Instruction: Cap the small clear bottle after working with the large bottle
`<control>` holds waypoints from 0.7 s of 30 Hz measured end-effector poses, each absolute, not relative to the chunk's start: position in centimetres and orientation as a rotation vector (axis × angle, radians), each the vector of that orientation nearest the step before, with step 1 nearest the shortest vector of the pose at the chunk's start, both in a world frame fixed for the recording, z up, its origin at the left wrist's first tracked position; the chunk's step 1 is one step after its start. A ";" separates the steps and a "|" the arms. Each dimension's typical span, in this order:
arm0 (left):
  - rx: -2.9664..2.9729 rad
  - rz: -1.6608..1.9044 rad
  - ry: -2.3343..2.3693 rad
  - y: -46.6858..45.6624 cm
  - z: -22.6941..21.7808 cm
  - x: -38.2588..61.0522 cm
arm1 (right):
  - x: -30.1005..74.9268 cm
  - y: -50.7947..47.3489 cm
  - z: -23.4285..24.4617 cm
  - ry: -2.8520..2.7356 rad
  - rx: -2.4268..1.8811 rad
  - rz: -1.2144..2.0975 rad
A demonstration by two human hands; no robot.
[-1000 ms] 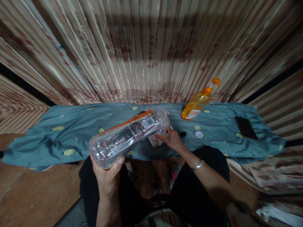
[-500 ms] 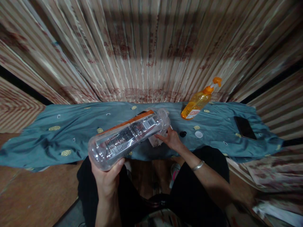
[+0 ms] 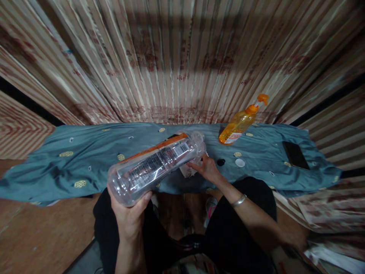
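Observation:
A large clear plastic bottle (image 3: 154,167) with an orange-edged printed label and a barcode lies tilted across the middle, its narrower end up and to the right. My left hand (image 3: 129,211) is wrapped around its base. Beside the narrower end is my right hand (image 3: 207,167), its fingers curled in around something clear that is mostly hidden behind the bottle. A pale, whitish piece (image 3: 188,170) shows under the bottle near these fingertips. To the right of that hand, a small black cap (image 3: 221,162) and a white disc-shaped lid (image 3: 240,163) rest on the cloth.
A pump bottle of orange liquid (image 3: 236,127) stands at the back right of the blue-green cloth (image 3: 94,152). A dark phone (image 3: 295,155) lies farther right. Behind the cloth hangs a striped curtain (image 3: 171,68).
Almost nothing differs. The whole view has shifted slightly, and both hands keep their places at the clear bottle.

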State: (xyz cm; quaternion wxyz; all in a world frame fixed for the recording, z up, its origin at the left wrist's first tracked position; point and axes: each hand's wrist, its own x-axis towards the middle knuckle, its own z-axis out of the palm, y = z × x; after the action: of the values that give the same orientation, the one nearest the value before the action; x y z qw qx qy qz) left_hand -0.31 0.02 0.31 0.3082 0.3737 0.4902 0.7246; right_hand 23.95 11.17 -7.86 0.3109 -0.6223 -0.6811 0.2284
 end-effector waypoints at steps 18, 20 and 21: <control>1.047 1.894 1.340 -0.1 0.0 -0.4 | 24.2 11.3 -8.1 -1.797 -1.657 0.571; 1.041 1.899 1.325 0.0 0.0 -0.3 | 24.1 11.3 -8.1 -1.795 -1.659 0.575; 1.036 1.902 1.320 0.0 0.0 -0.3 | 24.1 11.3 -8.0 -1.793 -1.658 0.578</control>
State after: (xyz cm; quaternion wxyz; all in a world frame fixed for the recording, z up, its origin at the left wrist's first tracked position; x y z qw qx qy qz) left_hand -0.31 -0.02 -0.02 0.2981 0.3899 0.4969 0.7157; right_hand 24.12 11.30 -8.05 0.3109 -0.6280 -0.6790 0.2190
